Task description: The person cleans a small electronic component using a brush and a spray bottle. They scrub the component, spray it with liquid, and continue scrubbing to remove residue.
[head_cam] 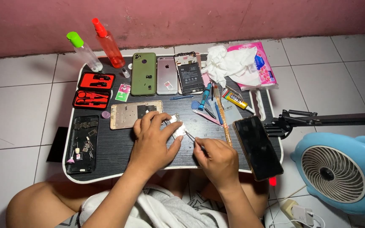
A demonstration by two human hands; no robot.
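Two hands meet over the middle of the black lap table [119, 152]. The left hand [151, 141] lies curled over a small silvery part [177, 128], fingers together and pressing it flat on the table top, thumb along its near edge. The part sits at the table's centre, just right of a gold phone frame [127, 115] and touching the left fingertips. The right hand [218, 160] is pinched shut on a thin tool [192, 138], whose tip points up and left toward the part; its long axis runs diagonally from the right hand to the part's lower right corner. Whether the tip touches the part I cannot tell. The left hand is the nearer one, being on the part itself; the right hand stands just to the lower right of it.

Just right of the right hand lies a dark phone [257, 147], tilted. Along the far edge lie a green case [143, 74], a pink-silver phone [167, 75] and an opened phone [189, 72], with white tissue [224, 63] beside them
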